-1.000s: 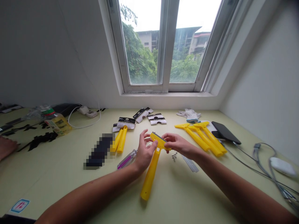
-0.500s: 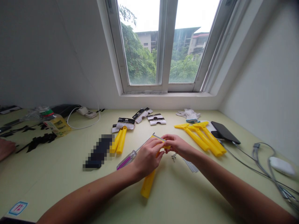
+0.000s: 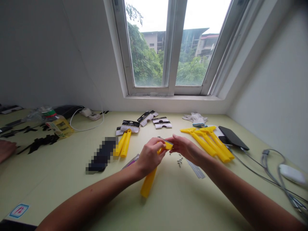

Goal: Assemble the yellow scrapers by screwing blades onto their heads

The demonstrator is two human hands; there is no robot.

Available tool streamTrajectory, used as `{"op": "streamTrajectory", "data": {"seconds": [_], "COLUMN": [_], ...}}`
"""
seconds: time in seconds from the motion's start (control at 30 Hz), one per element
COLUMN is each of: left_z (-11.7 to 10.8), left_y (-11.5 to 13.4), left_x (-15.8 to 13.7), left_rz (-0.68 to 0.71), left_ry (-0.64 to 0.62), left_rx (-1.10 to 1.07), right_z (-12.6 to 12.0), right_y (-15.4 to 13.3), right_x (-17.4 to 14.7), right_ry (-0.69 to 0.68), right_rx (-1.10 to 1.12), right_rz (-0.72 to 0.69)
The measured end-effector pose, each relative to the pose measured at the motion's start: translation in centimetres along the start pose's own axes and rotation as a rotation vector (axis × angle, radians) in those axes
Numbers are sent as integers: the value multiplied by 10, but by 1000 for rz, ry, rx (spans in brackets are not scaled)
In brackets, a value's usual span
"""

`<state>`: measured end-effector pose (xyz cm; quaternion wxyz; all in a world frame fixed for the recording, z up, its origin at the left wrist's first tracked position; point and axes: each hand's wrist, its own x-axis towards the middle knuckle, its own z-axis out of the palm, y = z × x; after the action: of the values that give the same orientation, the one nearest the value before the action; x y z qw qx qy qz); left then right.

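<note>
My left hand (image 3: pixel 150 156) is closed round the head of a yellow scraper (image 3: pixel 148 183), whose handle points down toward me. A thin grey metal blade lies along the far edge of the scraper head. Just right of the head, my right hand (image 3: pixel 181 145) has its fingers apart, at or very near the head's end; whether they touch it I cannot tell. Several small screws (image 3: pixel 179 161) lie on the table below my right hand, beside flat metal blades (image 3: pixel 196 169). A screwdriver (image 3: pixel 130 161) with a clear and purple handle is partly hidden behind my left hand.
Several yellow scrapers (image 3: pixel 211 144) lie at right, near a black phone (image 3: pixel 233 137), cables (image 3: pixel 267 160) and a glove (image 3: pixel 196 118). At left are yellow handles (image 3: pixel 125 144), black-and-white packaging cards (image 3: pixel 130 125), a blurred dark object (image 3: pixel 103 155), a bottle (image 3: pixel 60 126) and another person's hand (image 3: pixel 7 150).
My right hand has loosened from the scraper head, its fingers opening and shifting slightly right. The scraper, in my left hand, has tilted, its handle end moving left and up.
</note>
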<state>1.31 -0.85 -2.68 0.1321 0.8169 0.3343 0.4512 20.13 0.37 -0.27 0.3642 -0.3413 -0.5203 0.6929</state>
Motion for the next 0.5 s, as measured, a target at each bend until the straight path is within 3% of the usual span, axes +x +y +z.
{"op": "streamTrajectory", "data": {"seconds": [0.07, 0.13, 0.3, 0.5], "left_z": [-1, -1, 4, 12], "left_y": [-2, -5, -13, -13], "left_x": [2, 4, 8, 6], "left_rz": [-87, -234, -590, -748], "left_ry": [46, 92, 219, 287], "left_rx": [-129, -294, -720, -911], "right_z": [-6, -15, -38, -30], "right_y": [-3, -5, 7, 25], "right_x": [0, 1, 4, 7], "right_ry": [-8, 17, -5, -102], "right_rx": [-38, -221, -1078, -1491], "right_rz": [-29, -71, -213, -335]}}
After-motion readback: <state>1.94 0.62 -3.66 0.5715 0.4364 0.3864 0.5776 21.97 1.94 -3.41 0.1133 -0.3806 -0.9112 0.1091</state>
